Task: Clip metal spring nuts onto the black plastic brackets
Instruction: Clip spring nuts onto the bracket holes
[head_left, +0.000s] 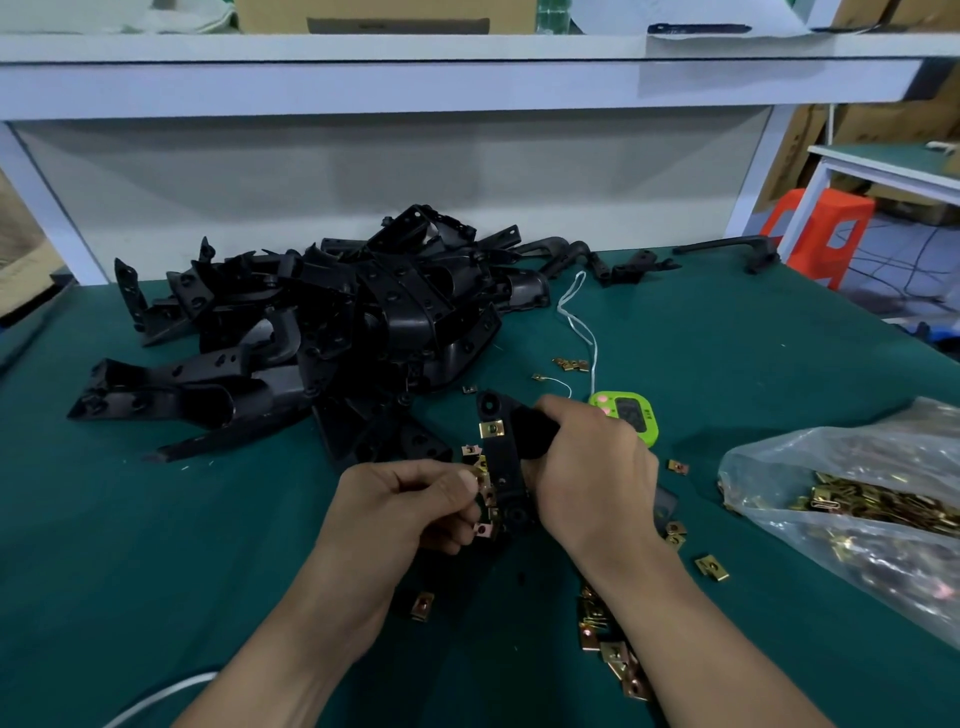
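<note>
My right hand (587, 467) grips a black plastic bracket (503, 467) just above the green table. One brass spring nut (491, 428) sits clipped on the bracket's upper edge. My left hand (410, 499) pinches several more spring nuts (483, 483) against the bracket's left side, fingers curled round them. A big pile of black brackets (322, 332) lies behind, to the left. Loose spring nuts (613, 644) lie scattered under my right forearm.
A clear plastic bag of spring nuts (852, 499) lies at the right. A green timer (631, 415) sits behind my right hand, a white cord (576, 322) trailing from it. A white shelf frame (415, 88) spans the back. Orange stools (826, 228) stand beyond the table's right edge.
</note>
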